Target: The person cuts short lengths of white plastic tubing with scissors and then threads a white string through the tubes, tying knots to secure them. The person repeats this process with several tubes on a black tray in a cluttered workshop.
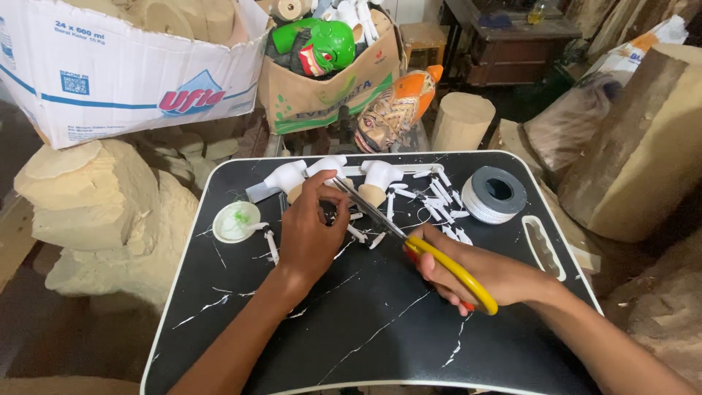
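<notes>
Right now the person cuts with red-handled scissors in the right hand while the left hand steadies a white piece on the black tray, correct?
Nearly. The head view shows the scissors in the right hand have yellow handles, not red. The left hand does steady a white piece on the black tray.

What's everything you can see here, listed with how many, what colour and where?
Tray table: one, black with white marbling, centre.
Scissors: one pair, yellow handles, in the right hand, blades toward the left hand.
White cut pieces: many, scattered on the tray's far side.
White-painted wooden pieces: about three, far edge of the tray.
Roll of white cord: one, grey top, tray's far right.
Small dish: one, white with a green smear, tray's left.
Cardboard boxes: two, white and brown, behind the tray.
Green mask: one, in the brown box.
Orange mask: one, behind the tray.
Raw wood blocks: several, pale, left and right.
Left hand: one, on the small white pieces.
Right hand: one, gripping the scissors.
</notes>
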